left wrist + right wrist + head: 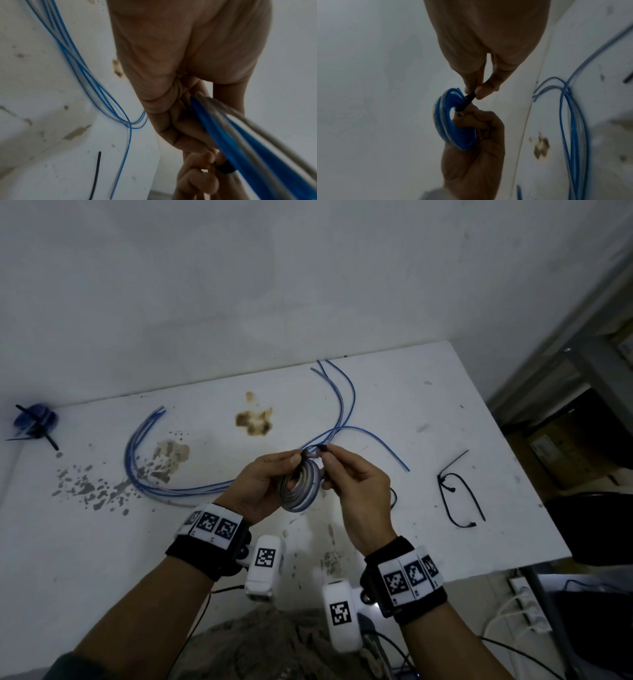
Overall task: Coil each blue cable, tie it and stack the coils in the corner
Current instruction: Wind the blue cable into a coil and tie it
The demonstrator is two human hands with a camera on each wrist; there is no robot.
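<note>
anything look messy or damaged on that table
Yes. The white table is marked: a brown, rust-like stain near its far edge and grey chipped patches toward the left. Loose blue cables sprawl uncoiled across it. The coil in both hands looks tidy.

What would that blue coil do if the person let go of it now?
The blue coil would probably spring loose: the left hand grips its turns, while the right hand pinches the black tie. The loose cables keep stiff, springy arcs.
</note>
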